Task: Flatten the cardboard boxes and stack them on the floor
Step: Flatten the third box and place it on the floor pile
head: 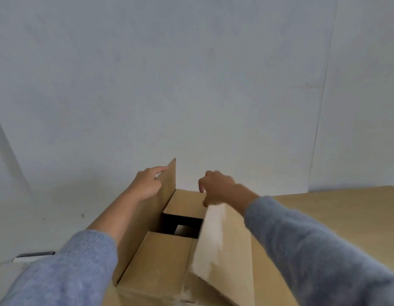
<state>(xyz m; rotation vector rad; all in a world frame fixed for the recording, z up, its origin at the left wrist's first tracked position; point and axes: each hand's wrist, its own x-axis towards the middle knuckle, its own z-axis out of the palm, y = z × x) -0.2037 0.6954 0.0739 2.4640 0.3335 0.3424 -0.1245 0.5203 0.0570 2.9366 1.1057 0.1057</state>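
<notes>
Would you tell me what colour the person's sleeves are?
Blue-grey knit sleeves, clearest in the head view.

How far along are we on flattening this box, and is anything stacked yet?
Early. Done: the box has its top open, showing a dark gap inside. In hand: the left hand holds the upright left flap, and the right hand is at the tilted right flap. Left: collapsing it. No stack shows.
</notes>
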